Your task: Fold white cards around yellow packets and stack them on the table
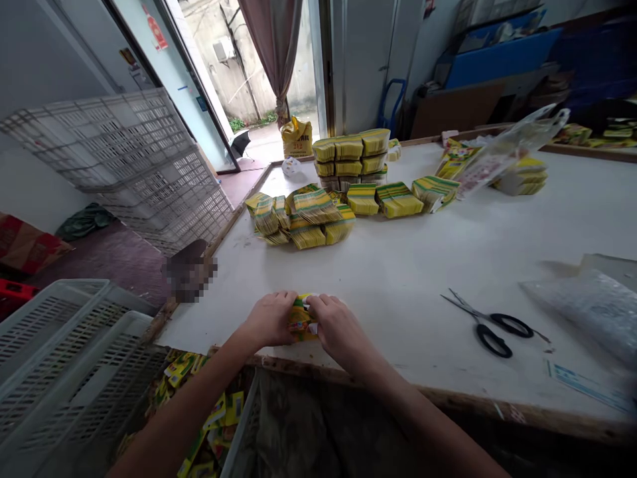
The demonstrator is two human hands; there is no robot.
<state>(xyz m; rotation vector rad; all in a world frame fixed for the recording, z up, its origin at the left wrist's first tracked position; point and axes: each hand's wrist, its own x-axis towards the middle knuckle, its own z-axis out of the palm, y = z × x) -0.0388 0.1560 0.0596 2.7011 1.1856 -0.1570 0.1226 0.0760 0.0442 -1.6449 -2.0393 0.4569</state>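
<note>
A small stack of yellow packets rests on the white tabletop near its front edge, between my two hands. My left hand closes on the stack's left side, thumb toward me and fingers on the far side. From the right, my right hand grips the same stack with bent fingers. White patches show at its fingertips; I cannot tell what they are. My hands cover much of the packets. Beyond them lie bundled yellow packets, heaped loosely, with a taller, neatly layered pile behind.
Black-handled scissors lie open at the right, near a clear plastic bag. Another plastic bag stands at the back right. Below the table's front edge, loose packets fill a crate. Pale crates stand at the left.
</note>
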